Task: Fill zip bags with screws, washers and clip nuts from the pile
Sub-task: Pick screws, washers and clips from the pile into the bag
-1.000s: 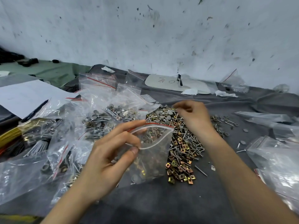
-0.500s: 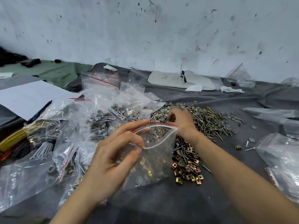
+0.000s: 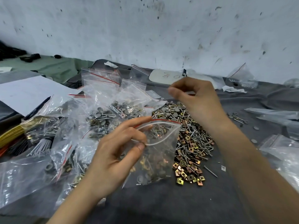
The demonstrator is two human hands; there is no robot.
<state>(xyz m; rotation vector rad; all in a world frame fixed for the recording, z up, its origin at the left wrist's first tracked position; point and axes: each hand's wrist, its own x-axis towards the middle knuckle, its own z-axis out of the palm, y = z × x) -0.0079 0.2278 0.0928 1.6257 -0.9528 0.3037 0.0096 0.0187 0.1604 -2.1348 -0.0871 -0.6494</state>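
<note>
My left hand (image 3: 116, 152) pinches the near lip of a clear zip bag (image 3: 160, 160) with a red strip, holding its mouth wide open just left of the pile (image 3: 192, 143). Screws, washers and clip nuts lie in the bag's bottom. The pile spreads on the grey cloth: grey round washers (image 3: 171, 110) at its far end, screws in the middle, brass and copper clip nuts (image 3: 189, 173) at the near end. My right hand (image 3: 197, 101) hovers above the pile's far end, beyond the bag mouth, with fingers loosely curled and blurred. Nothing shows between them.
Several filled zip bags (image 3: 105, 113) are heaped at the left, with a white sheet of paper (image 3: 27, 92) behind them. More clear bags (image 3: 281, 151) lie at the right edge. A white board (image 3: 163, 76) rests near the stained wall. Loose washers and screws (image 3: 239, 118) are scattered at the right.
My right hand went from the pile's far end to the bag mouth, then lifted up and away above the pile. My left hand kept the bag open in place.
</note>
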